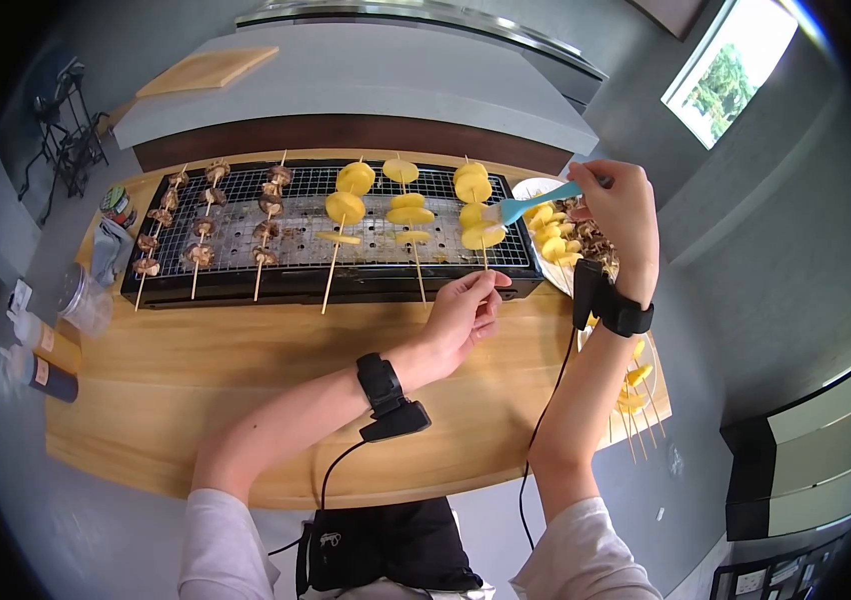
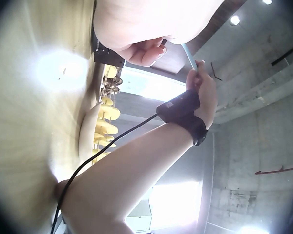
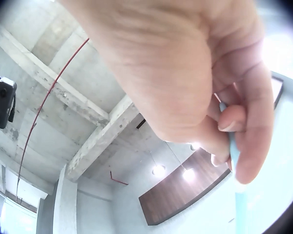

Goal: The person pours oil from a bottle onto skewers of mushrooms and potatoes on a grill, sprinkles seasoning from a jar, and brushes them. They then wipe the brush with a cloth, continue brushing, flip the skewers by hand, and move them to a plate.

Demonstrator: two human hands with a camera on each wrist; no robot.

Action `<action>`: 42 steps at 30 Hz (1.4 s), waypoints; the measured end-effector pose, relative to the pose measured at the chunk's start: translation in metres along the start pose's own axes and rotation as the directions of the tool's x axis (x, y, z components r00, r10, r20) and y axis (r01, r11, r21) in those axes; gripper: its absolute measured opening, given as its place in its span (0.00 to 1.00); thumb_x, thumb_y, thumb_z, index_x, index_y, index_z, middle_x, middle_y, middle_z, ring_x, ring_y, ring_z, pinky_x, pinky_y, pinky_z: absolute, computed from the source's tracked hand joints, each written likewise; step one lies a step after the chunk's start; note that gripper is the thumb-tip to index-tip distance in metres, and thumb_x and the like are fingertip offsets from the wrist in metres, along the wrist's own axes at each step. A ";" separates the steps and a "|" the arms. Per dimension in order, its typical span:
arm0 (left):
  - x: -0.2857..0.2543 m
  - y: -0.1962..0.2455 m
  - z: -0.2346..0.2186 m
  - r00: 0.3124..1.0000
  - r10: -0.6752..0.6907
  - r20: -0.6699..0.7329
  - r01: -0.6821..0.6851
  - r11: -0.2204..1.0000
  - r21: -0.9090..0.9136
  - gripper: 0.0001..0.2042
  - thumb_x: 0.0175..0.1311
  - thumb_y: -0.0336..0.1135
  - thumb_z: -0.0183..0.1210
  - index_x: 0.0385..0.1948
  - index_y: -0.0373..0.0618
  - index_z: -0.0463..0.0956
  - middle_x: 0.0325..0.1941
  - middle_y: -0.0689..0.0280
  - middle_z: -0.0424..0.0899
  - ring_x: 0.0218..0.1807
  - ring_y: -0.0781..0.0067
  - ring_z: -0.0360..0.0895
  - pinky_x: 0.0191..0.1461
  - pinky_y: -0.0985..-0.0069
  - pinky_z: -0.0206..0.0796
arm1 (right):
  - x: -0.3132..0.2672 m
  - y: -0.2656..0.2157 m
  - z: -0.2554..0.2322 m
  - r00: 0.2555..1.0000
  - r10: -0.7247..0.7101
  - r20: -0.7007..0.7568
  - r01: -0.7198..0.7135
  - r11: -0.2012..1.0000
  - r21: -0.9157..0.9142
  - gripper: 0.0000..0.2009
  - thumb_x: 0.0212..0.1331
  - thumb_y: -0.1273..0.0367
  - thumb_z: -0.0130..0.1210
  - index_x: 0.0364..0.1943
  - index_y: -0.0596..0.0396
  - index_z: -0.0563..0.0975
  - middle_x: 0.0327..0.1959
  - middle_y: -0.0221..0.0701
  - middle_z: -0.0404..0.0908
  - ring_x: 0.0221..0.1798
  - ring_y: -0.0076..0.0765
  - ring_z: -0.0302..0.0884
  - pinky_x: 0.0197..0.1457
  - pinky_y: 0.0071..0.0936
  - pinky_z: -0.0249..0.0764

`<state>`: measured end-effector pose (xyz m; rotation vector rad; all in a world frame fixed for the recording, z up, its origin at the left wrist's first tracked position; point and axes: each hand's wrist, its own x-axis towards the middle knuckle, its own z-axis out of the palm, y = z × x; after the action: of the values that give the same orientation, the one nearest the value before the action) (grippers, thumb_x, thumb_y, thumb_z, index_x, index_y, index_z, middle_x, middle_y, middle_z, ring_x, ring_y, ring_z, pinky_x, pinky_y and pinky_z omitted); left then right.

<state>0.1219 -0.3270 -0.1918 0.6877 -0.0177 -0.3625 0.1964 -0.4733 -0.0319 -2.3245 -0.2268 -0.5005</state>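
Note:
My right hand (image 1: 628, 215) grips a light blue basting brush (image 1: 546, 201) by its handle. The brush's pale bristles lie against the yellow slices (image 1: 475, 188), which look like potato, on the rightmost skewer. That skewer rests across a black grill (image 1: 291, 287) with a wire mesh. At the grill's front edge, my left hand (image 1: 461, 318) pinches the skewer's lower end between thumb and forefinger, the other fingers curled. The right wrist view shows fingers and thumb closed round the brush handle (image 3: 240, 209); its head is out of that view.
Left along the grill lie two more yellow-slice skewers (image 1: 346, 208) and three mushroom skewers (image 1: 267, 230). A white plate (image 1: 523, 188) of mushrooms and yellow slices stands right, more skewers (image 1: 634, 385) nearer me. Sauce bottles (image 1: 51, 342) and a clear jar (image 1: 89, 305) stand left.

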 end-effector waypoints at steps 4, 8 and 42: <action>0.000 0.000 -0.001 1.000 -0.003 0.007 0.003 1.000 -0.015 0.11 0.75 0.38 0.46 0.42 0.40 0.72 0.20 0.74 0.67 0.19 0.86 0.53 0.24 0.85 0.48 | 0.001 -0.003 0.012 0.999 -0.043 0.008 0.043 0.998 0.044 0.13 0.59 0.67 0.60 0.37 0.66 0.83 0.22 0.38 0.82 0.23 0.31 0.84 0.26 0.23 0.78; 0.000 0.001 -0.001 1.000 -0.002 0.006 0.002 1.000 -0.024 0.11 0.75 0.38 0.46 0.42 0.40 0.72 0.20 0.74 0.67 0.19 0.85 0.53 0.24 0.85 0.48 | 0.001 -0.011 0.029 0.992 -0.102 0.073 0.097 0.992 0.076 0.13 0.58 0.67 0.60 0.36 0.67 0.82 0.20 0.40 0.81 0.21 0.32 0.84 0.25 0.24 0.77; -0.001 0.001 0.003 1.000 -0.009 0.001 0.010 0.999 -0.050 0.12 0.77 0.40 0.41 0.43 0.42 0.68 0.21 0.72 0.67 0.18 0.84 0.53 0.25 0.84 0.50 | -0.006 -0.019 0.022 0.994 -0.105 0.030 0.105 0.994 0.027 0.12 0.58 0.67 0.59 0.34 0.67 0.82 0.19 0.39 0.81 0.21 0.36 0.84 0.25 0.24 0.75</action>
<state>0.1209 -0.3279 -0.1893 0.6382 -0.0058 -0.3711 0.1914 -0.4447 -0.0369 -2.3058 -0.3700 -0.5098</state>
